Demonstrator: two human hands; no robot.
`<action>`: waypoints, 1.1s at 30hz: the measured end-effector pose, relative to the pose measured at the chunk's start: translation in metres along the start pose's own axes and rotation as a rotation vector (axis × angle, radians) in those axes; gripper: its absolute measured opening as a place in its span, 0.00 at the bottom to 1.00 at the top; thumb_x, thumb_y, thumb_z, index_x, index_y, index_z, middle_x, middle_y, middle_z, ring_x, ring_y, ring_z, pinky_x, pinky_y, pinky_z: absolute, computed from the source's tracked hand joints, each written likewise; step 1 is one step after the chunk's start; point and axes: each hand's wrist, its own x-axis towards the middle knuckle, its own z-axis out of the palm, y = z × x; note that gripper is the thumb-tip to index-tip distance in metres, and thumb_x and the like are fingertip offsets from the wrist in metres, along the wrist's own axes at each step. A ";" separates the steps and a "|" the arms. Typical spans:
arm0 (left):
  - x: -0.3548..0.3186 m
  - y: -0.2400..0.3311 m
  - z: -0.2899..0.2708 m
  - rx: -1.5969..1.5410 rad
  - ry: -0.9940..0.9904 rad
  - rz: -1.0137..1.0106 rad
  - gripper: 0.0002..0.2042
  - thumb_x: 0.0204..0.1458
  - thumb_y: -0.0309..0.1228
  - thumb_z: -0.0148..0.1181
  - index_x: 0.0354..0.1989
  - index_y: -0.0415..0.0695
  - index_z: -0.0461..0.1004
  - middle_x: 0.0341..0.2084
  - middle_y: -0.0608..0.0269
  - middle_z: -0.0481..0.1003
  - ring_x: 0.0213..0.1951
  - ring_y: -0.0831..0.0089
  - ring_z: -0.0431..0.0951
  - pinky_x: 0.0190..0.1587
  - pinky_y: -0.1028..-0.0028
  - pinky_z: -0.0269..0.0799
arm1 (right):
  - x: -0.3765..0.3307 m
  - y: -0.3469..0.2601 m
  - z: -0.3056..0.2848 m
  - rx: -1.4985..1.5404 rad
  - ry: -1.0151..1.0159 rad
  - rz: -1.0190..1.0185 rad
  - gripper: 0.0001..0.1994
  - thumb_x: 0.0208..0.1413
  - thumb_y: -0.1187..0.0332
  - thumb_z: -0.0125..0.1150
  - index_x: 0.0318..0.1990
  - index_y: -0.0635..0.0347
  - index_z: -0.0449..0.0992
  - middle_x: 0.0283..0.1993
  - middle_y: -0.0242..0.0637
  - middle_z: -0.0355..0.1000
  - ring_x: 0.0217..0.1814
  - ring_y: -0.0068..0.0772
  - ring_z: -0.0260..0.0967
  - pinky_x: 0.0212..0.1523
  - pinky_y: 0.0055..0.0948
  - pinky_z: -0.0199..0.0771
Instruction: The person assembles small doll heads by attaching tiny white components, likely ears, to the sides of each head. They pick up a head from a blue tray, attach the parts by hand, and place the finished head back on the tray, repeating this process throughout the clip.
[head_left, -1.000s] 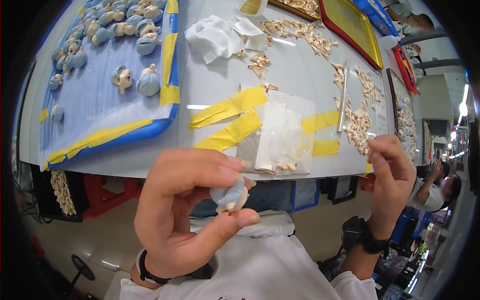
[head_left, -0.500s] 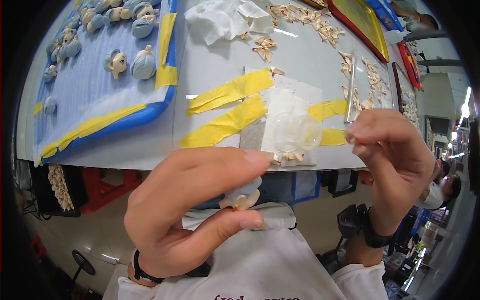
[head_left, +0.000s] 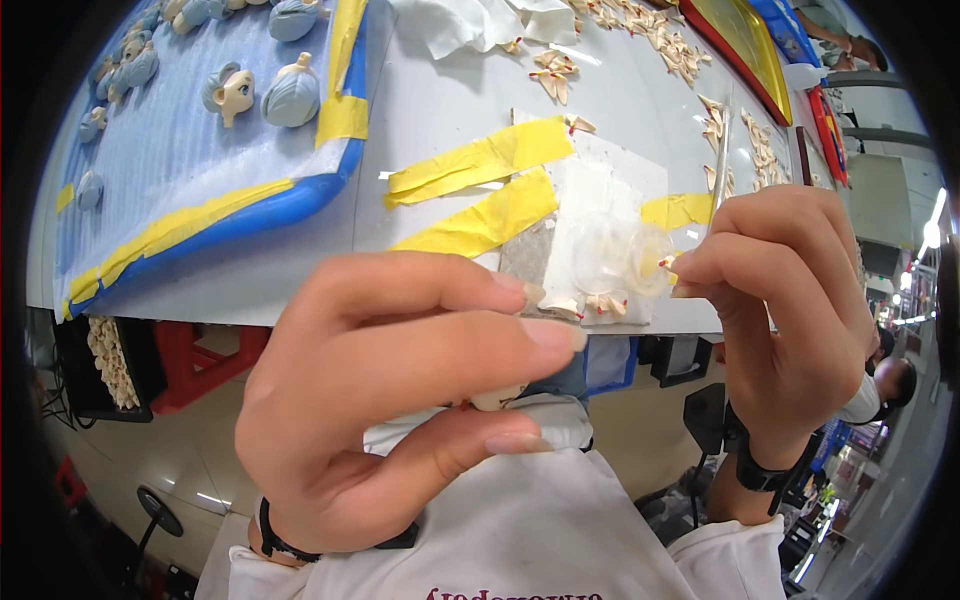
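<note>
Head view: left hand [head_left: 400,400] pinches a small doll head [head_left: 497,398], mostly hidden; right hand [head_left: 785,300] fingertips closed on a tiny red-tipped part [head_left: 665,264], not yet attached, apart from it.

Head-worn fisheye, left of a side-by-side pair, looking steeply down from just above the raised left hand [head_left: 400,400] and right hand [head_left: 780,300], very near. Beyond, facing forward over the grey table [head_left: 440,120], edges bent toward the dark rim. Only one view given.
</note>
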 end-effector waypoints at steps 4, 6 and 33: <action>-0.001 0.005 0.006 -0.096 0.020 -0.094 0.20 0.38 0.25 0.67 0.39 0.36 0.66 0.41 0.48 0.65 0.37 0.64 0.72 0.37 0.74 0.70 | 0.006 -0.003 -0.002 0.029 -0.043 0.045 0.08 0.28 0.81 0.61 0.21 0.64 0.71 0.24 0.37 0.66 0.28 0.34 0.63 0.28 0.26 0.61; -0.003 0.011 0.013 -0.171 0.078 -0.218 0.18 0.39 0.26 0.66 0.38 0.36 0.67 0.41 0.48 0.65 0.38 0.64 0.73 0.37 0.74 0.70 | 0.008 -0.003 -0.003 0.063 -0.070 0.075 0.08 0.28 0.81 0.61 0.21 0.64 0.71 0.24 0.37 0.66 0.28 0.33 0.63 0.28 0.25 0.61; 0.010 0.025 0.046 -0.677 0.425 -0.571 0.27 0.35 0.43 0.70 0.38 0.37 0.66 0.33 0.57 0.70 0.31 0.71 0.74 0.30 0.80 0.71 | -0.028 -0.042 0.004 0.774 0.162 0.536 0.07 0.46 0.73 0.60 0.29 0.64 0.68 0.29 0.38 0.61 0.30 0.22 0.57 0.32 0.16 0.55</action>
